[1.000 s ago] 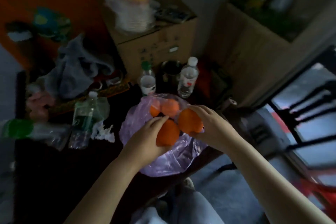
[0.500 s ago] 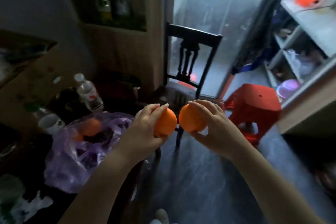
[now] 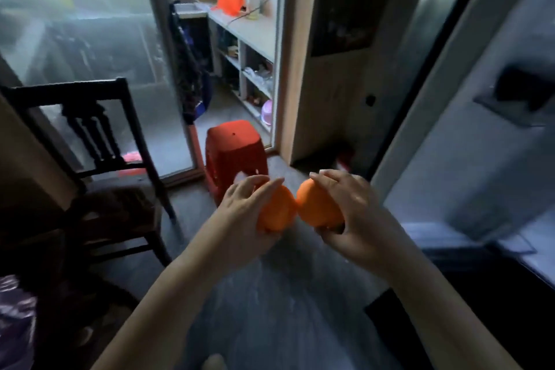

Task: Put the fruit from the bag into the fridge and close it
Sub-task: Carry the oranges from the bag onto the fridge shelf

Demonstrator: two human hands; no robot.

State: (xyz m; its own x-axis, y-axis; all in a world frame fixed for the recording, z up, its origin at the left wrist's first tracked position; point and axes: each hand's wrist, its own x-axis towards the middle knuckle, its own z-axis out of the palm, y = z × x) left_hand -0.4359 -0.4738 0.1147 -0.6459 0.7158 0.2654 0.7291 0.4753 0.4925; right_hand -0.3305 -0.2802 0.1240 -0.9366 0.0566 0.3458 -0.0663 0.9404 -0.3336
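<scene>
Two oranges (image 3: 276,213) (image 3: 318,207) above grey floor (image 3: 195,198)

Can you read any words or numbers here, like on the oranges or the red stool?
No text can be read anywhere.
The left orange, right orange and red stool show no print; things on the shelves are too small and blurred to tell.

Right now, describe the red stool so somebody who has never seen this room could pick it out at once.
Start at the big glass door on the left and follow its bottom edge rightward. The stool stands on the floor there, between the dark wooden chair and the white shelves. It alone is low, boxy, bright red plastic.
</scene>
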